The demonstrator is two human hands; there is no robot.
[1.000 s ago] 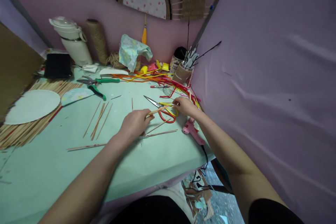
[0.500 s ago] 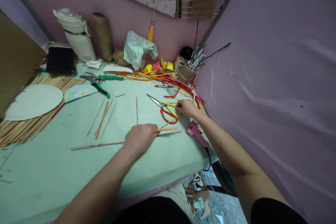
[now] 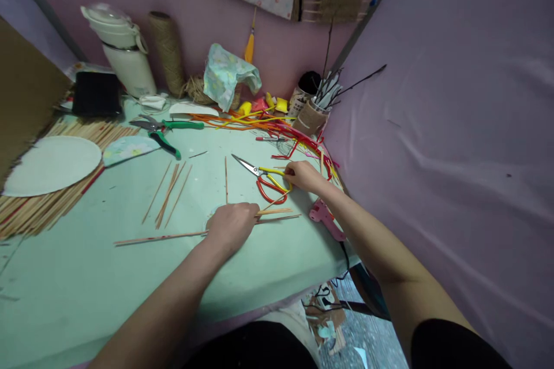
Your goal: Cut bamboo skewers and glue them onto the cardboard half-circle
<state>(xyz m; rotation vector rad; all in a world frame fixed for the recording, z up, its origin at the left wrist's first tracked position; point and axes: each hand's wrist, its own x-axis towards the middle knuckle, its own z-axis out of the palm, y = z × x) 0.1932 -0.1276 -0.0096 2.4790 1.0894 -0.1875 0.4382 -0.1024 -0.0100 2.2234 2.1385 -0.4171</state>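
Observation:
My left hand (image 3: 234, 225) rests on the table with its fingers closed over thin wooden sticks (image 3: 277, 211). Their ends stick out to the right of the fingers, and a longer stick (image 3: 160, 238) runs out to the left. What lies under the palm is hidden. My right hand (image 3: 303, 176) pinches the yellow handle of a pair of scissors (image 3: 259, 172), which has one yellow and one red loop. The scissors lie low over the table, blades pointing left and slightly parted. Below my right forearm is a pink glue gun (image 3: 326, 220).
Loose sticks (image 3: 168, 196) lie left of centre. Green-handled pruners (image 3: 167, 132) are behind them. A large stick bundle (image 3: 64, 196) bears a white oval (image 3: 54, 166). Along the back stand a white bottle (image 3: 125, 57), a twine roll (image 3: 167, 52) and a cardboard cup (image 3: 310, 118) holding twigs.
My right hand and the scissors have shifted a little to the left, towards my left hand. My left hand stays on the sticks. The view has tilted slightly.

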